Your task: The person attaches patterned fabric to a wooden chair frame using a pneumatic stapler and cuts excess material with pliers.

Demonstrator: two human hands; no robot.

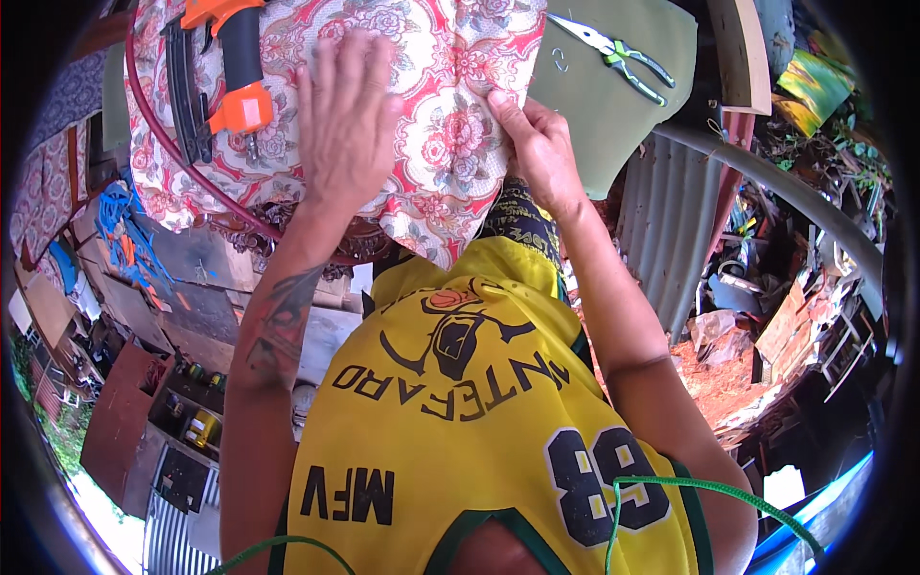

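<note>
A floral fabric (450,57) in red, white and grey is spread over a seat-like piece, part of whose carved dark wood shows beneath. My left hand (350,125) lies flat on it with the fingers stretched out. At the fabric's right edge my right hand (542,149) pinches the cloth, thumb on top and the fingers partly hidden underneath. Left of my left hand, an orange and black staple gun (241,62) rests on the cloth. Needle-nose pliers (613,56) with green and black handles lie on an olive-green pad (613,125), beside small bent metal bits (560,59).
A dark red hose (196,182) curves along the fabric's left side. A corrugated metal sheet (668,220) and a long grey pipe (795,187) stand at the right, near piled scraps. Blue straps (129,235) and a shelf with a yellow item (199,427) are at the left.
</note>
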